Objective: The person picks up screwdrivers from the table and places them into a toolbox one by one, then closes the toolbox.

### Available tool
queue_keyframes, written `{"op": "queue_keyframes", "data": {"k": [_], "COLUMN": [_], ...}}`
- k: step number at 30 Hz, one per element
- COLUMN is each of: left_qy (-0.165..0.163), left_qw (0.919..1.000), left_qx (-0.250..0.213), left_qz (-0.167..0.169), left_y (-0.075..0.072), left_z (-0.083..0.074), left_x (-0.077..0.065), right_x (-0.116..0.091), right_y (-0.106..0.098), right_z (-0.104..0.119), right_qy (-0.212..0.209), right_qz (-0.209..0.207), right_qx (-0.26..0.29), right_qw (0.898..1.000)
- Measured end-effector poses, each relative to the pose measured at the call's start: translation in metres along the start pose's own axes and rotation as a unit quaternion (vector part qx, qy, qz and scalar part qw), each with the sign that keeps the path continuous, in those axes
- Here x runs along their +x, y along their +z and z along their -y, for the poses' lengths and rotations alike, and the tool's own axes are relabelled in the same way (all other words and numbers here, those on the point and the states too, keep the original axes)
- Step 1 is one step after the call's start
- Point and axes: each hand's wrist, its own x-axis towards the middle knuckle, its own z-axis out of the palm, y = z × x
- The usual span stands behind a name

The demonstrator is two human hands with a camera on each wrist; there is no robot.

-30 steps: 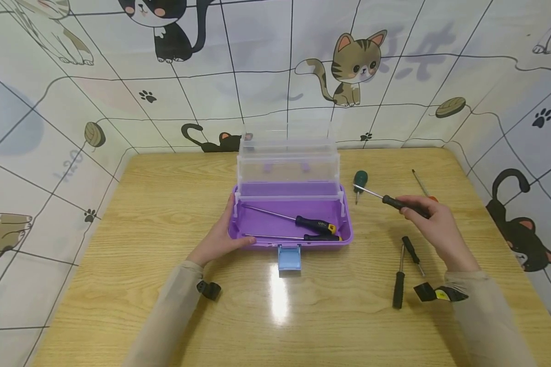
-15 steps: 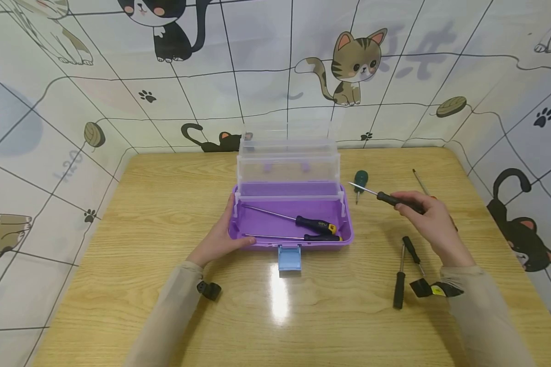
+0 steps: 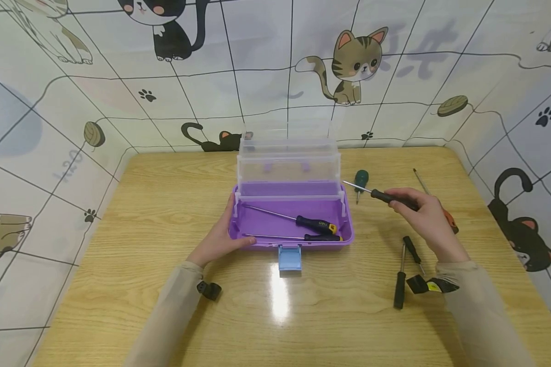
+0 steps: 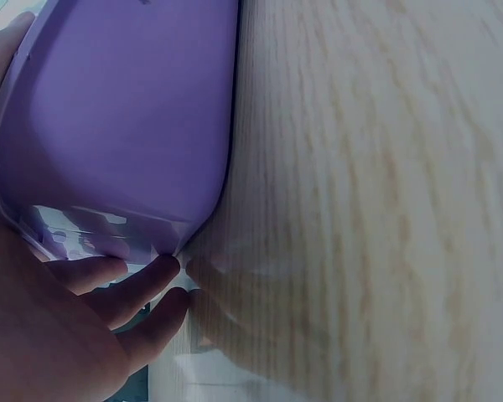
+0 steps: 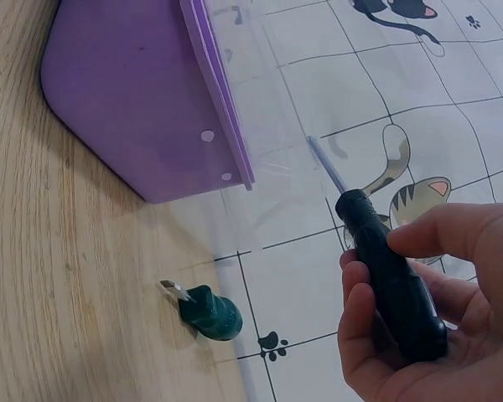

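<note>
Right hand (image 3: 426,216) shifted left, gripping screwdriver (image 3: 381,195), tip (image 5: 311,141) unclear.

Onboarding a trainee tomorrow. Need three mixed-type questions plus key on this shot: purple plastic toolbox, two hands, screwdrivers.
1. Multiple choice: what does the right hand hold?
A) a squat green-handled screwdriver
B) a long black-handled screwdriver with a metal shaft
C) a light-blue plastic latch
2. True or false: the clear plastic lid is shut over the purple plastic toolbox.
3. Count: how many tools lie inside the toolbox?

Key:
1. B
2. False; the lid stands open at the back, while the left hand holds the toolbox's left end.
3. Two, both yellow-ended black-handled screwdrivers.
</note>
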Motion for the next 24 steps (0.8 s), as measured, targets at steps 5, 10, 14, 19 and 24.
{"op": "queue_keyframes", "data": {"k": [5, 10, 14, 19, 24], "left_qy": [-0.001, -0.003, -0.003, -0.003, -0.006], "left_qw": [1.0, 1.0, 1.0, 1.0, 1.0], "left_qx": [0.0, 0.001, 0.0, -0.002, -0.004], "left_qz": [0.0, 0.0, 0.0, 0.0, -0.001], "left_y": [0.0, -0.001, -0.001, 0.0, 0.0], "left_z": [0.0, -0.001, -0.001, -0.001, -0.001], "left_x": [0.0, 0.0, 0.0, 0.0, 0.0], "right_x": [0.003, 0.006, 0.008, 0.009, 0.012], "right_y": [0.002, 0.004, 0.006, 0.006, 0.006], "right_z": [0.004, 0.008, 0.011, 0.014, 0.014], "right_qy": [0.011, 0.01, 0.003, 0.008, 0.011], "right_qz": [0.007, 0.011, 0.013, 0.022, 0.027], "right_qx": [-0.007, -0.005, -0.006, -0.002, 0.004], "right_qw": [1.0, 1.0, 1.0, 1.0, 1.0]}}
